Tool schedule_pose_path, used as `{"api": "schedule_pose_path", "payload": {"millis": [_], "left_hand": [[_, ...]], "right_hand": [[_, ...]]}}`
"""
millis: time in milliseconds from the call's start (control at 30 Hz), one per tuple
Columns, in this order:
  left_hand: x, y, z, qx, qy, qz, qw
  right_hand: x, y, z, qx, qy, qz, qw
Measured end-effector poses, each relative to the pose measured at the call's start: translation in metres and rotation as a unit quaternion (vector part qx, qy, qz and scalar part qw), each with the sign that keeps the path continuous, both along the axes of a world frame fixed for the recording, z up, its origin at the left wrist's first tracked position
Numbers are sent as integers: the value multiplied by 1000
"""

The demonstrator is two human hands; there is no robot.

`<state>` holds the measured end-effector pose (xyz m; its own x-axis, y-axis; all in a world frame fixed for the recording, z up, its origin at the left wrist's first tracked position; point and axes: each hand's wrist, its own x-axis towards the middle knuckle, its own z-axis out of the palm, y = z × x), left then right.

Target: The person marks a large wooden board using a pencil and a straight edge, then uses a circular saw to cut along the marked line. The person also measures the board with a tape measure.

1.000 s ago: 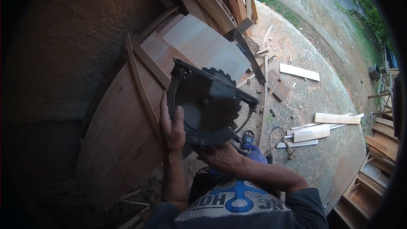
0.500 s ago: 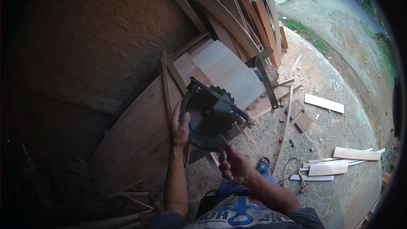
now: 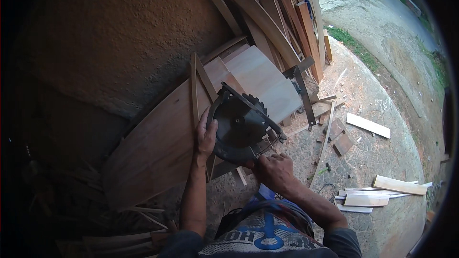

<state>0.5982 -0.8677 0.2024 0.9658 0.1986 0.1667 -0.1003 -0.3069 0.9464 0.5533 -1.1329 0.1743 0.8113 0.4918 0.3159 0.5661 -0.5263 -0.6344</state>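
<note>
A circular saw (image 3: 237,134) is held up in front of me, tilted so that its round toothed blade and the edge of its base plate face me. My left hand (image 3: 206,137) is closed round its left side, the thumb lying along the dark housing. At the saw's lower right edge, my right hand (image 3: 275,171) is curled with its fingers against the lower rim. Which part those fingers grip is hidden. Behind the saw lies a wide pale wooden panel (image 3: 158,157), with a lighter board (image 3: 265,79) on its far end.
A metal square (image 3: 305,96) sits at the panel's far right corner. Long planks (image 3: 267,19) lean against the rough wall (image 3: 119,33). Cut boards (image 3: 368,200) lie in a pile on the concrete floor at the right, among sawdust and a green-handled tool (image 3: 326,167).
My right hand has moved up and rightward along the saw's lower edge and its fingers have curled onto it. The saw shifts little; the view has moved slightly.
</note>
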Motion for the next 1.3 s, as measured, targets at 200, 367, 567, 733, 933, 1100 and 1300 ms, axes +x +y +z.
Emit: {"api": "schedule_pose_path", "payload": {"millis": [200,367,567,733,933,1100,1300], "left_hand": [[3,1,3,-9,24,6,1000],[2,2,-2,30,0,17,999],[-1,5,0,47,-1,20,999],[3,10,-8,85,-29,27,996],[0,-12,21,67,65,77,993],[3,-9,1,149,-1,100,984],[3,-7,-3,144,-11,111,983]], "right_hand": [[-5,-9,-9,362,570,126,726],[-17,8,-42,501,645,136,560],[5,-3,14,6,-8,49,999],[25,-32,37,-95,-225,201,949],[83,-40,42,10,-320,313,894],[127,-34,38,-25,-402,367,838],[127,-18,47,48,-400,387,829]]}}
